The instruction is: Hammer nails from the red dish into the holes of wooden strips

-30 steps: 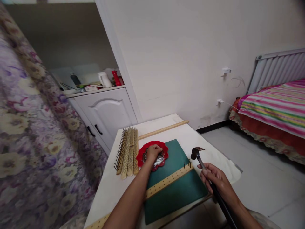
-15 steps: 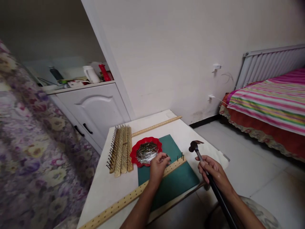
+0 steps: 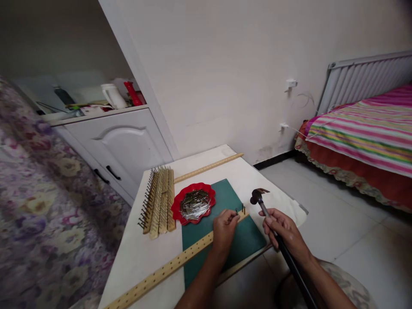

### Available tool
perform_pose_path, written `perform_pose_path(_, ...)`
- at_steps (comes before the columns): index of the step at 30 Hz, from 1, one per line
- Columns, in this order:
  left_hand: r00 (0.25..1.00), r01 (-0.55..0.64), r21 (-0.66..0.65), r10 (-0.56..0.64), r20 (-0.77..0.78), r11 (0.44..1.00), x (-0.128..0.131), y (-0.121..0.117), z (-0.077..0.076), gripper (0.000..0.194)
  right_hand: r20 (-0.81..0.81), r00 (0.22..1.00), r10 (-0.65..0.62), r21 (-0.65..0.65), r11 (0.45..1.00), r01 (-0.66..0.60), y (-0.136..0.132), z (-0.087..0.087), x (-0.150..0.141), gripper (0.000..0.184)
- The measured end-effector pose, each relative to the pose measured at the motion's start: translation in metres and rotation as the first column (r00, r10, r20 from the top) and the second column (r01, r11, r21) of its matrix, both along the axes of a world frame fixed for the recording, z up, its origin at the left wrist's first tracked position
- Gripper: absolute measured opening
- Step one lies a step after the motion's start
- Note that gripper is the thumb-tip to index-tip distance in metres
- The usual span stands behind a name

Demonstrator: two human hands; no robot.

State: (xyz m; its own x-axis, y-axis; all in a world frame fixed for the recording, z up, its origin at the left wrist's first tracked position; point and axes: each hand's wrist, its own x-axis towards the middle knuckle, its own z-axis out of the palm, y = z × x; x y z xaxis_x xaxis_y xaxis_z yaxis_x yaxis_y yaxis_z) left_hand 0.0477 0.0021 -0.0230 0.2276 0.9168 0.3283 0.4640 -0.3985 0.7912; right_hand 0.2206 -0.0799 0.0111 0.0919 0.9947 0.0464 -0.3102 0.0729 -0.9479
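My left hand (image 3: 224, 229) is closed in a pinch at a nail over the perforated wooden strip (image 3: 174, 264), close to its far right end. The fingers hide most of that nail. Beside them, a few dark nails (image 3: 243, 209) stand upright in the strip. My right hand (image 3: 285, 231) is wrapped round the shaft of a claw hammer (image 3: 257, 196), its head raised above the table's right side. Under the strip lies a green mat (image 3: 227, 191). A red scalloped dish (image 3: 176, 210) full of loose nails (image 3: 195, 204) sits on the mat's left edge.
Several wooden strips (image 3: 161, 201) bristling with nails lie side by side at the table's left. Another strip (image 3: 209, 167) lies along the back of the white table (image 3: 144, 257). A cabinet (image 3: 125, 146) and floral curtain (image 3: 38, 206) stand left, a bed (image 3: 360, 137) right.
My left hand has moved right along the strip, up to the standing nails. My right hand still holds the hammer in nearly the same place. The view has shifted slightly.
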Motion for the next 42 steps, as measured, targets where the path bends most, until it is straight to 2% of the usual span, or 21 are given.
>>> perform_pose_path(10, 0.995, -0.016, 0.02, 0.018, -0.097, 1.0, 0.002, 0.003, -0.004, 0.012, -0.007, 0.999, 0.041, 0.007, 0.999, -0.041, -0.002, -0.002, -0.001, 0.026)
perform_pose_path(19, 0.991, -0.037, 0.02, 0.039, -0.128, 0.999, 0.006, 0.001, -0.003, 0.013, 0.025, 0.976, 0.217, -0.013, 0.976, -0.217, -0.005, -0.002, -0.01, 0.028)
perform_pose_path(28, 0.987, -0.061, 0.034, 0.066, -0.148, 0.998, 0.006, 0.001, -0.006, 0.015, 0.09, 0.959, 0.269, -0.012, 0.963, -0.269, -0.001, 0.003, -0.018, 0.023)
perform_pose_path(37, 0.984, -0.069, 0.041, 0.075, -0.161, 0.997, 0.005, 0.0, -0.008, 0.016, 0.122, 0.956, 0.266, -0.028, 0.964, -0.264, -0.003, 0.002, -0.021, 0.022)
perform_pose_path(42, 0.993, -0.036, 0.003, 0.036, -0.116, 0.999, 0.005, -0.003, 0.0, 0.012, 0.09, 0.972, 0.218, -0.007, 0.976, -0.218, -0.004, 0.004, -0.016, 0.024)
